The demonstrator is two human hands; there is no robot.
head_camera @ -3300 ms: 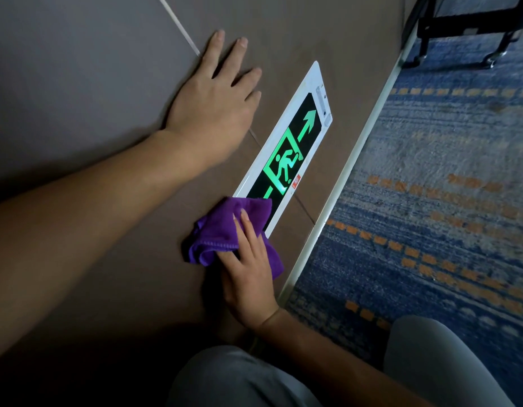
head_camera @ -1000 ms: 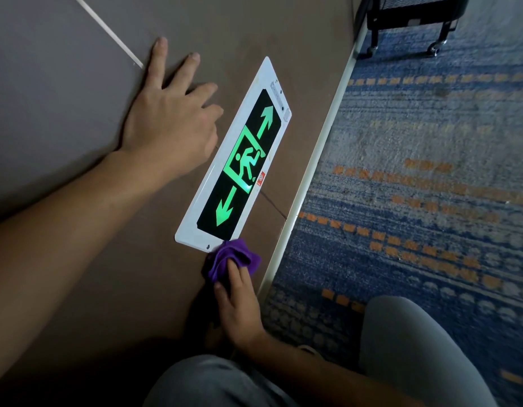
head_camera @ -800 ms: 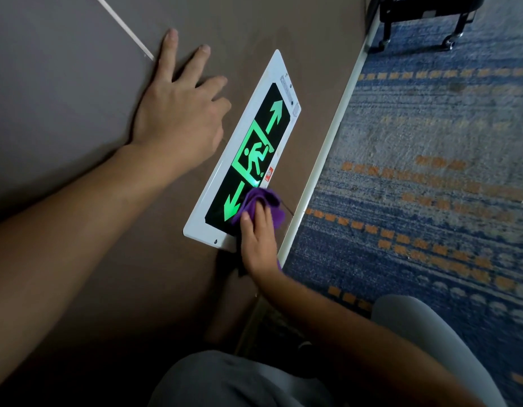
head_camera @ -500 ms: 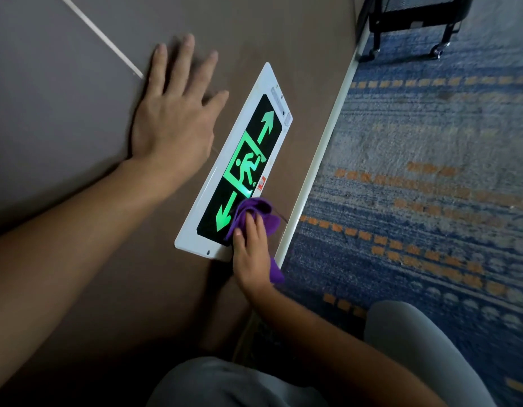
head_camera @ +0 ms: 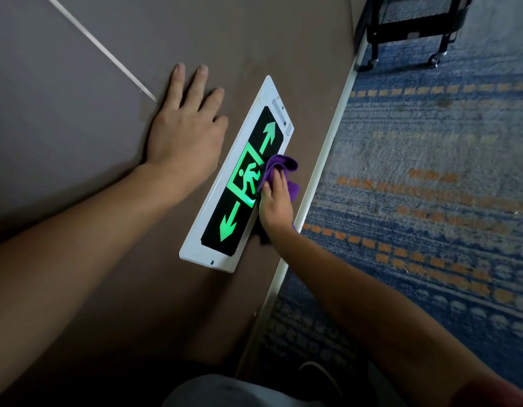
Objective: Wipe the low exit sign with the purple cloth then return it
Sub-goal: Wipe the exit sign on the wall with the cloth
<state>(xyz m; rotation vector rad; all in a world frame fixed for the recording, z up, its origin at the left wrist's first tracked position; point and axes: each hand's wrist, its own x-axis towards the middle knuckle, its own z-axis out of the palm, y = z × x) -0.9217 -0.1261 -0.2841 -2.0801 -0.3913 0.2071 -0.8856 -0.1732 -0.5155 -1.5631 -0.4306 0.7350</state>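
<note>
Exit sign [head_camera: 239, 183] position: mounted flat on the brown wall [head_camera: 78, 83], low down, just above the white baseboard strip [head_camera: 322, 168] that meets the blue patterned carpet [head_camera: 430, 186]. Its housing is a long white rectangle with rounded edges and a small screw hole near my end. The face is a black panel with clipped corners. Three lit green symbols show on it: an arrow at each end pointing outward along the sign's length, and a running figure inside a door frame at the centre. A small block of indicator parts sits on the white border at the far end; its details are too small to read.

Purple cloth [head_camera: 279, 168] position: bunched against the sign's lower edge beside the running figure, with folds hanging past the housing toward the baseboard. It covers part of the black panel there.

My right hand [head_camera: 276, 201] presses the cloth against the sign, fingers laid together on top of the fabric and palm over the sign's lower border.

My left hand [head_camera: 184, 133] rests flat on the wall just above the sign, fingers spread, holding nothing. It lies beside the housing's upper edge; whether it touches it I cannot tell.

A black wheeled cart [head_camera: 407, 27] stands on the carpet at the far end.
</note>
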